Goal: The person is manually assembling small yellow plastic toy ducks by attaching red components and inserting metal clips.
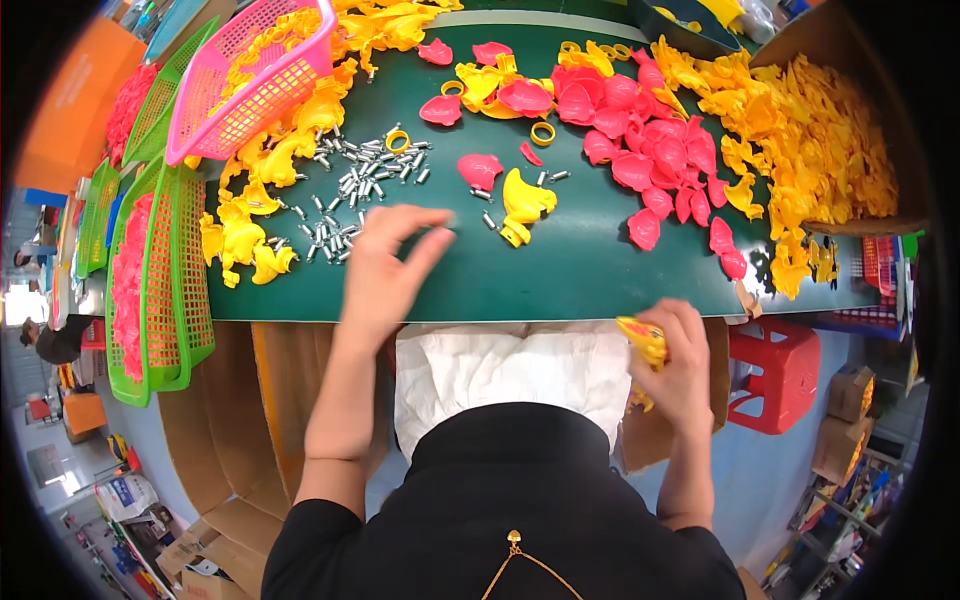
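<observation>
My left hand (392,262) reaches over the green tabletop, thumb and forefinger apart, with nothing seen between them. It is nearest to a scatter of small silver metal cylinders (362,182). At the table's near edge, my right hand (684,362) is closed around a yellow plastic toy part (645,340), slightly blurred. In the middle of the table lies a curved yellow plastic piece (524,205), with a pink plastic shell (480,170) and a few silver cylinders beside it. To the right of these spreads a pile of pink shells (640,150).
A cardboard box (895,150) of yellow parts stands at the far right, spilling onto the table. Back left is a pink basket (250,105) among yellow parts. Green baskets (185,290) with pink pieces hang by the left edge. A red stool (785,375) stands below right.
</observation>
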Action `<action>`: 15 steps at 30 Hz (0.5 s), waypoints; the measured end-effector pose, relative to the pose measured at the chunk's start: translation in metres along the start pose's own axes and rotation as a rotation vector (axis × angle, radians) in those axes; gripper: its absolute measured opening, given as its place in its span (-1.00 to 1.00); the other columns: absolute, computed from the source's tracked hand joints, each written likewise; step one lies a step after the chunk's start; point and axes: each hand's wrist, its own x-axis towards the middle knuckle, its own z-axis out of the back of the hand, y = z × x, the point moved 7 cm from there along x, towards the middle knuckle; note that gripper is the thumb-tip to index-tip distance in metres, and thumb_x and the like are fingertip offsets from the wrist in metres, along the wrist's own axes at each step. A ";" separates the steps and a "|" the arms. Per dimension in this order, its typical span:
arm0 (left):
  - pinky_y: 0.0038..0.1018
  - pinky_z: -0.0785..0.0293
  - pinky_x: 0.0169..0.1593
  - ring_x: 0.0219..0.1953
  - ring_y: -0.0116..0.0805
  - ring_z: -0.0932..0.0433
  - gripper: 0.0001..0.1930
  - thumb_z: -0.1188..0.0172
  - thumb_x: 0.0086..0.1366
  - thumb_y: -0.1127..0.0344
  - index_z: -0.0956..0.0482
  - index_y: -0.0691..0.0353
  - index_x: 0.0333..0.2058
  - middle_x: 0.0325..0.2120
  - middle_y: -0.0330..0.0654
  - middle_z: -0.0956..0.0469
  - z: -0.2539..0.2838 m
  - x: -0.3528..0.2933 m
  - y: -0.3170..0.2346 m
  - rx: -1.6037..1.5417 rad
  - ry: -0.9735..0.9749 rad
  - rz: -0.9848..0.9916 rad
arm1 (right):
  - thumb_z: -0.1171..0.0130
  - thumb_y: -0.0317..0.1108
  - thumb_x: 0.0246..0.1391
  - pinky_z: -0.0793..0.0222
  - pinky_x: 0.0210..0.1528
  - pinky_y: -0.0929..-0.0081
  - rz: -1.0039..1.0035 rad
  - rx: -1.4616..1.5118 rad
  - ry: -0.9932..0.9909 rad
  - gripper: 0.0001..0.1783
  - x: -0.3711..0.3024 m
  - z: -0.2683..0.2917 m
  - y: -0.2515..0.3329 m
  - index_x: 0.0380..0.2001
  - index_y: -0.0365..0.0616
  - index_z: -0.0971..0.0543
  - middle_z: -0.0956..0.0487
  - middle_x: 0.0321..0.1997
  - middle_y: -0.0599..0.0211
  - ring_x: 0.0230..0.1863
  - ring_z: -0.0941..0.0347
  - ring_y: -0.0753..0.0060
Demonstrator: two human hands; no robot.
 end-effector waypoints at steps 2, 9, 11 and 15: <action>-0.50 -0.36 -0.12 -0.27 -0.38 -0.46 -0.83 -0.22 0.22 0.38 -0.64 0.26 -0.21 -0.33 -0.21 -0.60 0.027 0.010 0.016 0.145 -0.025 -0.003 | -0.25 -0.55 -0.32 -0.31 0.03 0.24 -0.105 -0.168 0.138 -0.61 -0.012 0.020 -0.015 -0.27 -0.21 -0.53 -0.44 -0.21 0.17 -0.01 -0.33 0.04; -0.29 -0.35 0.08 -0.05 -0.11 -0.46 -0.57 -0.32 0.12 0.27 -0.53 0.23 -0.02 -0.09 -0.06 -0.54 -0.017 0.027 -0.042 0.181 0.192 -0.303 | -0.27 -0.42 -0.12 -0.34 -0.02 0.22 -0.044 -0.132 0.253 -0.70 0.033 0.027 0.026 -0.24 -0.22 -0.56 -0.55 -0.23 0.14 -0.06 -0.42 0.00; -0.26 -0.38 0.06 -0.01 -0.05 -0.41 -0.46 -0.33 0.07 0.10 -0.49 0.17 0.02 -0.02 -0.03 -0.48 -0.056 0.021 -0.065 0.344 0.135 -0.481 | -0.22 -0.41 -0.01 -0.37 -0.10 0.27 0.130 -0.067 0.167 -0.78 0.069 0.012 0.049 -0.25 -0.23 -0.57 -0.58 -0.28 0.13 -0.17 -0.47 -0.02; -0.29 -0.48 -0.07 -0.06 -0.07 -0.45 -0.66 -0.27 0.10 0.30 -0.51 0.23 -0.13 -0.04 -0.07 -0.49 -0.090 0.009 -0.053 0.510 0.082 -0.522 | -0.13 -0.42 0.09 -0.43 -0.23 0.35 0.221 0.129 0.066 -0.82 0.156 -0.022 0.070 -0.25 -0.26 -0.58 -0.61 -0.34 0.11 -0.31 -0.55 0.11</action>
